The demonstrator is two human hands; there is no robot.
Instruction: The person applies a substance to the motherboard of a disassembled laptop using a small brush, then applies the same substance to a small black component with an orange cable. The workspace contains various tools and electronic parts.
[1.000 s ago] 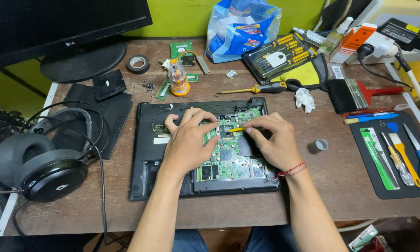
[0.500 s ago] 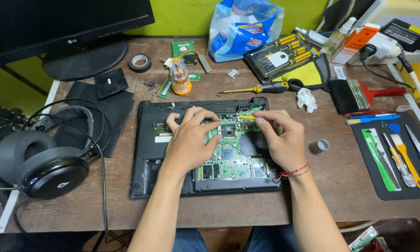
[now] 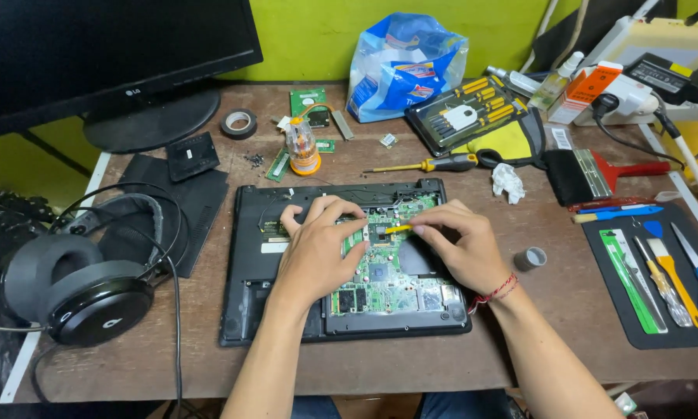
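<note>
Opened laptop at table centre, green motherboard exposed. Left hand spread flat on the board. Right hand pinches a yellow tool. Blue-white plastic bag at 12 o'clock, black-yellow screwdriver kit at 1, orange-white box at 2.

Colours on the brown wooden table

The laptop base is black, its board green, the small tool yellow (the wrist string is red).
</note>
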